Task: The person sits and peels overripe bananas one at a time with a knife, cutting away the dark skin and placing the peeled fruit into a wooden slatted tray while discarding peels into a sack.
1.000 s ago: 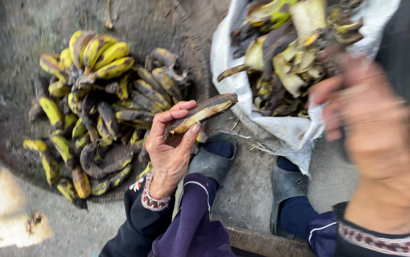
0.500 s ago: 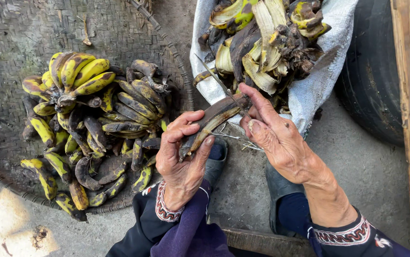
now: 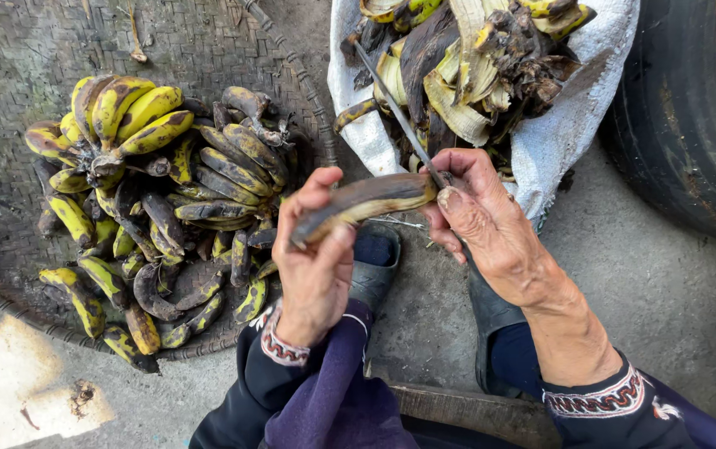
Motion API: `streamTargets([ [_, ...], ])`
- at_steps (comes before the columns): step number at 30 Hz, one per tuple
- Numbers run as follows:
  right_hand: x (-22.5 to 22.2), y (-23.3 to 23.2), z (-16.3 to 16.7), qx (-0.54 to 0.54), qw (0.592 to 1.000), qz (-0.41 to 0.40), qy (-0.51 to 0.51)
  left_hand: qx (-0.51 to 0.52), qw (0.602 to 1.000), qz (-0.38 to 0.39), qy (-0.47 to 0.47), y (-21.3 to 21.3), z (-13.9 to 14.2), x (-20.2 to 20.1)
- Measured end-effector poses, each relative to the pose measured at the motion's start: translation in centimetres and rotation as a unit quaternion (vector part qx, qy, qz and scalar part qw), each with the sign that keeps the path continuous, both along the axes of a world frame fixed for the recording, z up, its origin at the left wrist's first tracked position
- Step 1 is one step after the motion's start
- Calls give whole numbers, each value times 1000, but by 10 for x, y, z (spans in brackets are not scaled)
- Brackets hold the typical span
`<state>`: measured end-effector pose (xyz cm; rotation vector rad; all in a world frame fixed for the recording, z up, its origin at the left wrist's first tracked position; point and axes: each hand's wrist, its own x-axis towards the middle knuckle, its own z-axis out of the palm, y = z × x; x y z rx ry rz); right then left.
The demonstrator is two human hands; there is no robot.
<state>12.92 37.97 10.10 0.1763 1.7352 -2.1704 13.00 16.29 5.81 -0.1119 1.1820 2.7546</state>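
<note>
Mid-frame, the left hand [image 3: 315, 249] grips one dark banana [image 3: 364, 202]; the right hand [image 3: 481, 218] pinches a knife [image 3: 395, 112] at its tip. One heap of bananas [image 3: 158, 199] fills the tray [image 3: 9, 50] left; one sack [image 3: 557, 141] of peels sits upper right.

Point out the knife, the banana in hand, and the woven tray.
knife [image 3: 391, 108]: head view, middle of the blade.
banana in hand [image 3: 370, 199]: head view, mid-length of its skin.
woven tray [image 3: 9, 50]: head view, bare woven surface.

Two bare hands — left hand [image 3: 315, 264], right hand [image 3: 484, 218] — are holding one blackened banana [image 3: 364, 202] and one thin metal knife [image 3: 398, 116]; one woven tray [image 3: 17, 50], one white sack [image 3: 570, 125], two dark shoes [image 3: 372, 264] are showing.
</note>
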Motion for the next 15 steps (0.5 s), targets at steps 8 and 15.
streamTargets([
  [8,0,-15,-12,-9,998,68,-15,225,955,-108,-160,-4,-12,-16],
  [15,-6,11,4,305,936,33,172,246,924,-220,-195,-12,-9,-15],
])
